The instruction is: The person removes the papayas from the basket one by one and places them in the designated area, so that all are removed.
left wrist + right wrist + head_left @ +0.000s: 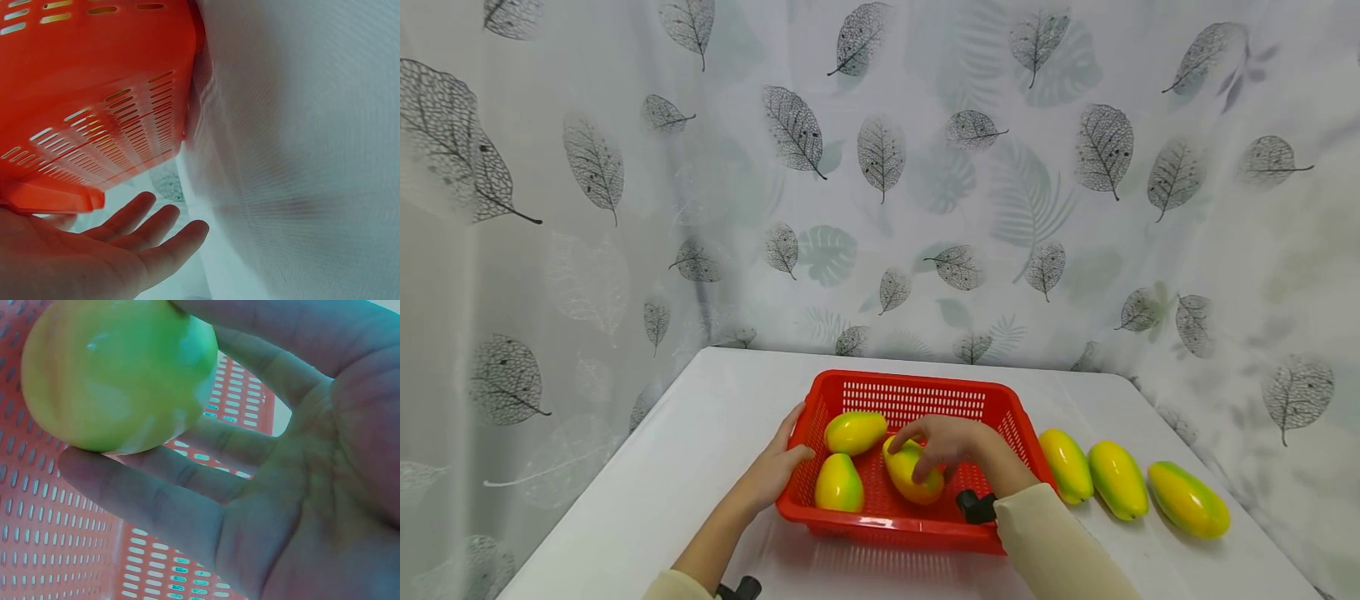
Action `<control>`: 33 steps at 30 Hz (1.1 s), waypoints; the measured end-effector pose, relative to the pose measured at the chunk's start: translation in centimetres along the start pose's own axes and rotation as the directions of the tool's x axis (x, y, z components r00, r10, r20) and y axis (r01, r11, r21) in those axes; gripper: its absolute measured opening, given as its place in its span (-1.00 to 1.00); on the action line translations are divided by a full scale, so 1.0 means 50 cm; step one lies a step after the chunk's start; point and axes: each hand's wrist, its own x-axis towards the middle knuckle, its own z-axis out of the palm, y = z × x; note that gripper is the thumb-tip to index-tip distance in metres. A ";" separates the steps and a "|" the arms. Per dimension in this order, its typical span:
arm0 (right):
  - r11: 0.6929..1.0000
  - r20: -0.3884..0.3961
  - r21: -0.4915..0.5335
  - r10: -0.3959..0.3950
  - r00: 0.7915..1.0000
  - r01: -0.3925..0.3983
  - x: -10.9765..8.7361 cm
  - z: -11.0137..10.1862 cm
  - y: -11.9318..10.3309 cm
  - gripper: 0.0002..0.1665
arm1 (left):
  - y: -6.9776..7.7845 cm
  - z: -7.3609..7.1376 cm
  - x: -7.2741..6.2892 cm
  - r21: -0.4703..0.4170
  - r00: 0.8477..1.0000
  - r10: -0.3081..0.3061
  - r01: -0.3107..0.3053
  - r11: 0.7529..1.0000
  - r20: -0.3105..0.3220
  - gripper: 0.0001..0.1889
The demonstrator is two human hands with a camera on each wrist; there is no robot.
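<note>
A red plastic basket (917,523) with slotted walls stands on the white table. My left hand (775,471) is at its left rim, thumb over the edge; in the left wrist view the other fingers (150,228) extend outside, below the rim. Inside the basket my right hand (955,442) holds a yellow-green mango (901,473), thumb and fingers around it. The right wrist view shows that mango (119,381) between the thumb and fingertips, apart from the palm. Two more mangoes lie in the basket's left part, one at the back (856,432) and one in front (838,485).
Right of the basket, three mangoes lie in a row on the table: one near the basket wall (1066,467), a middle one (1117,479) and an outer one (1187,500). A leaf-patterned curtain (880,208) hangs behind the table (700,433) and along its sides.
</note>
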 end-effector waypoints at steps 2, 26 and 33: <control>1.000 -0.024 -0.014 -0.002 1.000 0.002 -0.002 -0.001 0.000 -0.43 | 0.000 0.001 0.001 0.002 1.000 -0.003 0.003 1.000 0.001 -0.15; 0.979 -0.139 -0.020 -0.203 0.969 0.202 -0.105 -0.052 0.010 -0.45 | -0.002 0.001 0.000 0.012 1.000 -0.003 0.003 1.000 0.002 -0.16; 0.969 -0.170 -0.020 -0.246 0.954 0.246 -0.160 -0.069 0.025 -0.44 | -0.002 0.001 -0.001 0.015 1.000 -0.004 0.004 1.000 -0.001 -0.16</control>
